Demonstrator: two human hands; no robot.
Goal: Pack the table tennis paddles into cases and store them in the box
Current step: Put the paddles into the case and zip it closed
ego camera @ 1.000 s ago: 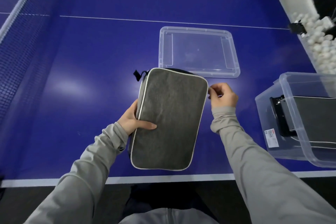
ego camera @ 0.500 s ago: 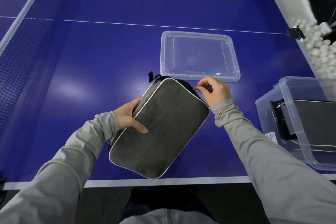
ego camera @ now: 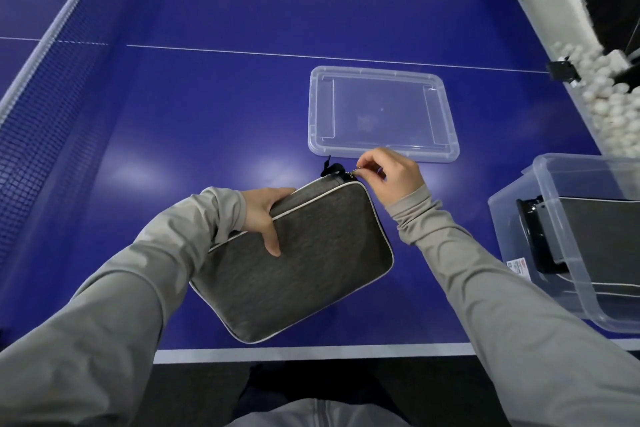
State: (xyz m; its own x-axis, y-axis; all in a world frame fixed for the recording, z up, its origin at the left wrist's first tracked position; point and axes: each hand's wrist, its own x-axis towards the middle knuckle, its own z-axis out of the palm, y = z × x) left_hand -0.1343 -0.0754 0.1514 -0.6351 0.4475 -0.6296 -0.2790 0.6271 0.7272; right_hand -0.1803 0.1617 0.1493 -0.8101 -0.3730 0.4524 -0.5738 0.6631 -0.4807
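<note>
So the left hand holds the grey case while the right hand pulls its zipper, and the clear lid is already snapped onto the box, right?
Not quite. The head view shows the lid lying flat on the table, apart from the box, which stands open. The rest holds: the left hand holds the grey case and the right hand pinches the zipper.

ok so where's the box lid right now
In the head view the clear lid lies flat on the blue table, right of centre, just beyond the right hand and left of the clear box.
</note>
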